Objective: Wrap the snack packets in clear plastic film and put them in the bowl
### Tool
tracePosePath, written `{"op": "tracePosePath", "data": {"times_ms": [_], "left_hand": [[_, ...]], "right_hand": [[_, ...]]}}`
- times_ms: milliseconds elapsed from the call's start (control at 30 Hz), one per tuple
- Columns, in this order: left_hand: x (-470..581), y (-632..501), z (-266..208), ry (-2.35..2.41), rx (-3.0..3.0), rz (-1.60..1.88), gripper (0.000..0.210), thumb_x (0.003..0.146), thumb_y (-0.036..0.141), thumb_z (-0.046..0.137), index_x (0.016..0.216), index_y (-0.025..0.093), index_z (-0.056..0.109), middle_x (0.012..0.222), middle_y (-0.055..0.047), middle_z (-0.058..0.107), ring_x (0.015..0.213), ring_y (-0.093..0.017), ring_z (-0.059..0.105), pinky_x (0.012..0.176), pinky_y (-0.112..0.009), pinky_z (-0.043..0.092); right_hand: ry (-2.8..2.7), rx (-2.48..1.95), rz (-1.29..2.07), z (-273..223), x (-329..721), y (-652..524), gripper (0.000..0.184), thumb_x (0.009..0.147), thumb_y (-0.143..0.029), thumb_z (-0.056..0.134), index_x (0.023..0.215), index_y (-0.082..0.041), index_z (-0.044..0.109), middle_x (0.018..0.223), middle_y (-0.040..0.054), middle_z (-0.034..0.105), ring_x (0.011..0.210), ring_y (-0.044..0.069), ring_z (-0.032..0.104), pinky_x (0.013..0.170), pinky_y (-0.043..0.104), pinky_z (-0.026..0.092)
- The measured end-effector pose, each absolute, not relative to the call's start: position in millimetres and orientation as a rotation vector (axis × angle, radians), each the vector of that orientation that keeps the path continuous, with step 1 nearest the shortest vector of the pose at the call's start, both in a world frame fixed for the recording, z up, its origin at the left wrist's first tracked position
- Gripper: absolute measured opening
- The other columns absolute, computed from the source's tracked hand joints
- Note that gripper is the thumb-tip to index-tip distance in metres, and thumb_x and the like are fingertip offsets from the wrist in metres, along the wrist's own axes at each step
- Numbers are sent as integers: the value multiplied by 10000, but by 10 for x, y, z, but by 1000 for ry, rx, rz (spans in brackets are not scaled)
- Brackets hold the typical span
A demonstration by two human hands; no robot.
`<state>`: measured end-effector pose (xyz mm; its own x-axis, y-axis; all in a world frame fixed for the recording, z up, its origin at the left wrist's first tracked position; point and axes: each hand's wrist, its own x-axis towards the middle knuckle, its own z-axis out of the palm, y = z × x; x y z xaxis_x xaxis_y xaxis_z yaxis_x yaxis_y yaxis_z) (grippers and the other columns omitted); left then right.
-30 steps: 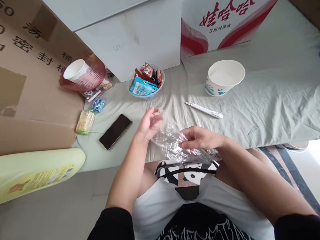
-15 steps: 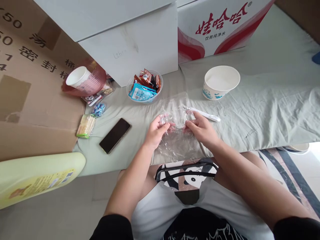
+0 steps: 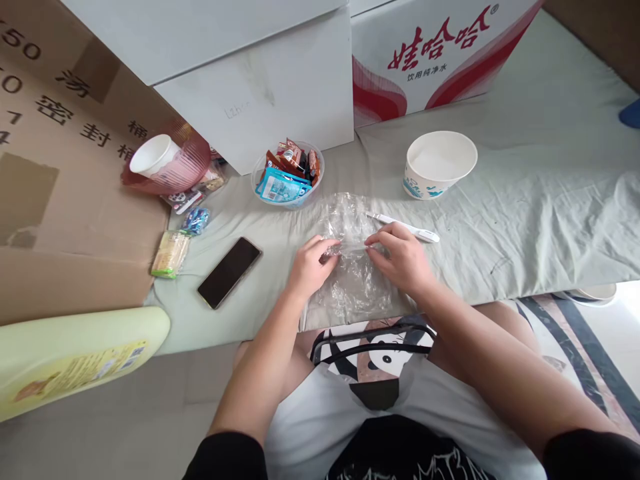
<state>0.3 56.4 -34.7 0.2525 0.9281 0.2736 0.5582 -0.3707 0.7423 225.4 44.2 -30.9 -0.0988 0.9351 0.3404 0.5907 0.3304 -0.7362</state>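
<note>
A crumpled sheet of clear plastic film (image 3: 357, 283), perhaps a thin bag, lies on the cloth in front of me. My left hand (image 3: 311, 265) is at its left side, fingers curled onto the film, a small gap showing between thumb and forefinger. On the opposite side, my right hand (image 3: 401, 259) pinches the film between thumb and fingertips. Just beyond the right fingers rests a slim white plastic pen-like cutter (image 3: 407, 228), lying diagonally. Farther back stands a white paper bowl (image 3: 435, 167) with blue print.
A clear tub (image 3: 257, 180) of sachets stands behind the film. A phone (image 3: 230, 272) lies left, near a packet of toothpicks (image 3: 170, 255). White cartons (image 3: 300, 100) line the back; a brown carton (image 3: 75, 227) and a yellow-green jug (image 3: 85, 353) flank the left.
The film has gone from being held up and stretched between my hands to lying flatter and spread on the cloth. My fingers have shifted along it, the left thumb and forefinger parting slightly.
</note>
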Motion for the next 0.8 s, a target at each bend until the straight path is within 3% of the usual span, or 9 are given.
{"op": "tracePosePath", "data": {"times_ms": [67,133,233,300,367,433,533,700,800], "left_hand": [[2,570,-322,1378,2105,1035,134,848,183,682,941,208,776,877,-33,595,764,-142,628,706,-288,534],[2,551,-265,1400,2091,1122,66,829,245,724,842,204,774,993,-73,606,936,-188,657,808,-329,551],[6,497,-166,1272,1867,1149,224,797,372,774,681,191,710,1121,-106,661,1076,-235,668,914,-377,551],[22,467,-118,1155,1577,1090,359,793,490,773,639,187,659,965,-85,717,901,-212,705,808,-357,572],[53,458,-89,1121,1262,1029,445,774,597,763,653,193,624,731,-31,691,619,-158,652,588,-298,533],[85,473,-75,1178,1042,1028,488,739,647,775,673,200,591,598,16,629,441,-111,532,426,-246,412],[99,521,-71,1277,924,1098,495,699,630,819,688,203,568,557,35,602,396,-83,469,373,-218,326],[38,549,-80,1108,806,1057,536,637,634,845,897,192,688,706,-27,717,587,-164,666,542,-274,518],[46,530,-75,1026,813,829,540,583,533,912,936,177,712,789,-68,764,695,-219,735,624,-306,565]], "right_hand": [[-1771,-1347,392,-288,2255,441,82,880,-256,631,860,-241,709,1046,108,663,1013,290,656,898,479,531],[-1730,-1275,470,-233,2257,428,74,865,-288,662,813,-234,666,1113,115,684,1125,325,641,985,523,490],[-1525,-1135,1111,-140,2244,396,189,878,-395,679,828,-240,584,871,55,713,930,270,706,871,451,541],[-1222,-1040,1565,-101,2219,384,274,867,-485,701,926,-257,563,674,-22,634,672,201,669,691,363,545],[-942,-979,1751,-85,2190,388,385,824,-533,741,1043,-274,559,624,-64,586,583,165,622,620,321,529],[-799,-975,1744,-84,2167,404,467,792,-549,763,1123,-281,571,664,-59,606,641,163,647,649,313,547],[-775,-990,1761,-101,2152,416,517,735,-531,810,1135,-275,606,762,-26,659,757,181,686,707,330,571],[-996,-1075,1771,-145,2139,398,334,724,-470,818,798,-216,615,697,-12,626,630,137,577,609,302,490],[-994,-1109,1650,-142,2130,406,326,779,-500,753,781,-224,578,695,-14,631,629,133,573,620,302,487]]}}
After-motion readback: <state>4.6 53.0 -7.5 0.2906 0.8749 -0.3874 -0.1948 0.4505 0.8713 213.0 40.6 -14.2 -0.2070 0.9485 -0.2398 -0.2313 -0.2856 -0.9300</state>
